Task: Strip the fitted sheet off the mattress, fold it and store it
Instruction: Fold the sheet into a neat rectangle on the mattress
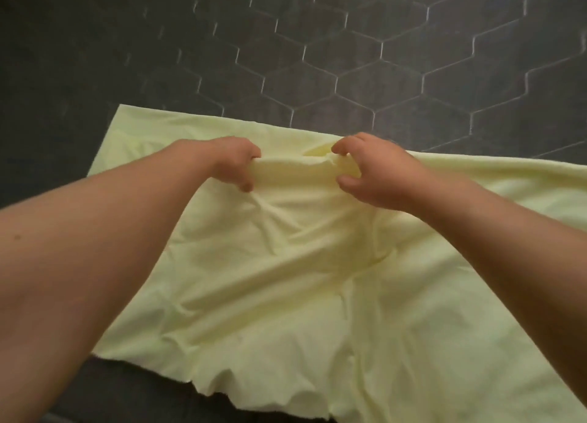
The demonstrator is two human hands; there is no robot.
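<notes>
A pale yellow fitted sheet (286,279) lies spread and wrinkled over a dark grey mattress (349,57) quilted in hexagons. Near the sheet's far edge, my left hand (235,160) and my right hand (371,171) each grip a raised ridge of the fabric, fingers curled round it. The bunched fold runs straight between the two hands, about a hand's width apart. The sheet's gathered elastic hem shows along the near edge at the bottom.
Bare mattress stretches beyond the sheet toward the top and to the left. A darker band of the mattress edge (95,400) shows at the bottom left. The sheet runs out of view on the right.
</notes>
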